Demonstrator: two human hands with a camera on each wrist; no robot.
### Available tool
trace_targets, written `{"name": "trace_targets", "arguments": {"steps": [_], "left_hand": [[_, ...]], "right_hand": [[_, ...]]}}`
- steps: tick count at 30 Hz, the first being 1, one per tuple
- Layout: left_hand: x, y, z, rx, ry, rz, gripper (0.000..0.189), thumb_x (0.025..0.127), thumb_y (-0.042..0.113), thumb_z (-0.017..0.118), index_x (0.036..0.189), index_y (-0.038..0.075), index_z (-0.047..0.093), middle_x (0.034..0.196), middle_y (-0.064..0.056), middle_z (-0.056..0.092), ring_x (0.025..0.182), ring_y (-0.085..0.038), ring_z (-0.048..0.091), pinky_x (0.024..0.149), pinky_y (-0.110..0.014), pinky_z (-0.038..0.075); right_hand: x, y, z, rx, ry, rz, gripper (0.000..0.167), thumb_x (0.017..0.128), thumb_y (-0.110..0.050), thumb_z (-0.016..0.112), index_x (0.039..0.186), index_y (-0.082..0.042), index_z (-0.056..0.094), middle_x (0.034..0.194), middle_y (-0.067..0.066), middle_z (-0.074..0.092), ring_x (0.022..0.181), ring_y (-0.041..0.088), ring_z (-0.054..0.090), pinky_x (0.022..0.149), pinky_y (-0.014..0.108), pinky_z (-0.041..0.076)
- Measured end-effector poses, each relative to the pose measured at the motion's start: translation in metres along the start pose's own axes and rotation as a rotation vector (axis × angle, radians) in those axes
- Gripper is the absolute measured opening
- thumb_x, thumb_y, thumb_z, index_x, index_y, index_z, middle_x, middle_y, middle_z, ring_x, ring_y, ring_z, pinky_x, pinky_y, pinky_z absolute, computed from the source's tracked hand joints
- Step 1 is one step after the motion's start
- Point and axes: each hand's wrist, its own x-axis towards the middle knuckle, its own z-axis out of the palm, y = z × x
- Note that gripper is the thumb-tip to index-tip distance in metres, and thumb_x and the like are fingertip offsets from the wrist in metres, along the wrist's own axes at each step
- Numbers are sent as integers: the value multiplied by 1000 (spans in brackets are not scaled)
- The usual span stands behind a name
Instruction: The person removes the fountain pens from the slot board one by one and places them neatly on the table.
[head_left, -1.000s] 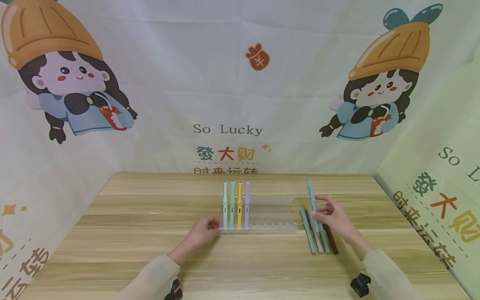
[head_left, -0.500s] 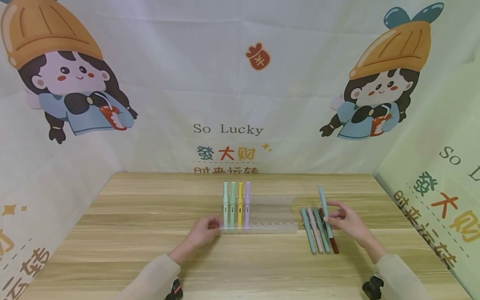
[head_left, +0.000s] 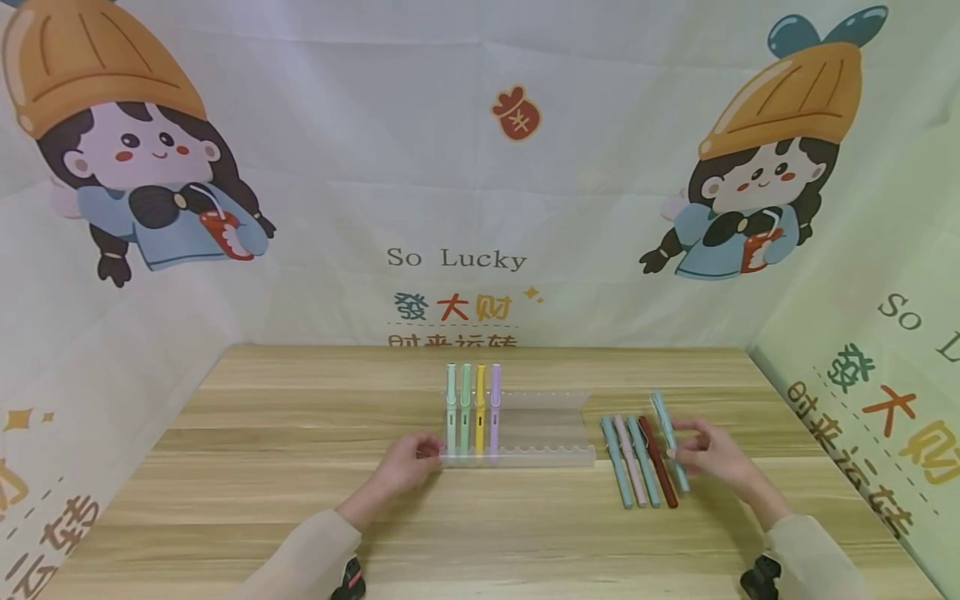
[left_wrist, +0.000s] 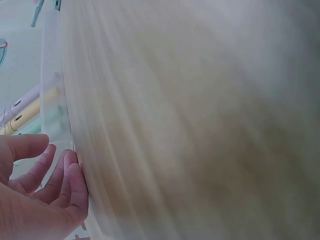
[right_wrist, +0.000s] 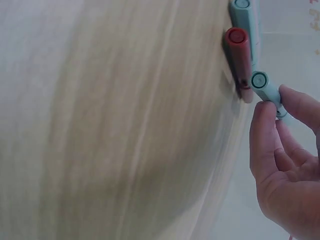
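My right hand [head_left: 716,457] pinches a light blue pen [head_left: 662,412] between thumb and fingertips, tilted, just right of a row of pens. In the right wrist view the pen's round end [right_wrist: 259,80] points at the camera, beside a dark red pen [right_wrist: 240,50]. A clear pen rack [head_left: 547,457] with a scalloped front strip holds a pale mint, a green, a yellow [head_left: 480,421] and a purple pen [head_left: 495,408] at its left side. My left hand [head_left: 408,461] grips the rack's left end, thumb and curled fingers at its corner in the left wrist view.
Right of the rack a blue-green pen [head_left: 617,462], a pink pen [head_left: 630,462], another blue-green pen [head_left: 644,462] and the dark red one lie side by side on the wooden table [head_left: 487,533]. A printed cloth [head_left: 322,167] hangs behind and at both sides.
My right hand has carried the light blue pen rightward and down, from over the row to beyond the dark red pen, which now shows fully. The left hand and rack have stayed put.
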Motion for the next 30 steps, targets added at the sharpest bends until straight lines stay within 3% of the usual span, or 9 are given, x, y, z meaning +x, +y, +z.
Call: {"name": "trace_targets", "arguments": {"steps": [7, 19, 25, 30], "left_hand": [[1, 0, 0, 7, 4, 1, 16, 76, -3, 59, 91, -4, 59, 79, -5, 57, 77, -19, 53, 69, -31, 47], [-1, 1, -1, -4, 2, 13, 16, 76, -5, 58, 91, -5, 58, 78, -5, 56, 75, -19, 53, 67, -30, 47], [-3, 2, -3, -10, -9, 36, 16, 76, -4, 58, 92, -6, 58, 80, -7, 57, 77, -21, 53, 68, -32, 47], [-1, -5, -4, -26, -19, 114, 14, 77, 0, 59, 90, -5, 58, 79, -7, 56, 74, -19, 53, 66, -31, 48]], "right_hand": [[-1, 3, 2, -64, -44, 38, 47, 79, 2, 58, 116, 19, 34, 75, 11, 54, 65, 19, 53, 56, 30, 49], [-1, 4, 5, -121, -24, 134, 44, 78, 2, 57, 114, 18, 37, 77, 12, 54, 68, 20, 55, 57, 30, 49], [0, 1, 7, -148, -12, 153, 44, 76, 1, 59, 112, 17, 40, 75, 11, 54, 62, 18, 53, 52, 28, 48], [2, 2, 7, -189, -3, 159, 43, 74, 0, 61, 110, 16, 43, 73, 10, 52, 58, 16, 51, 51, 28, 48]]}}
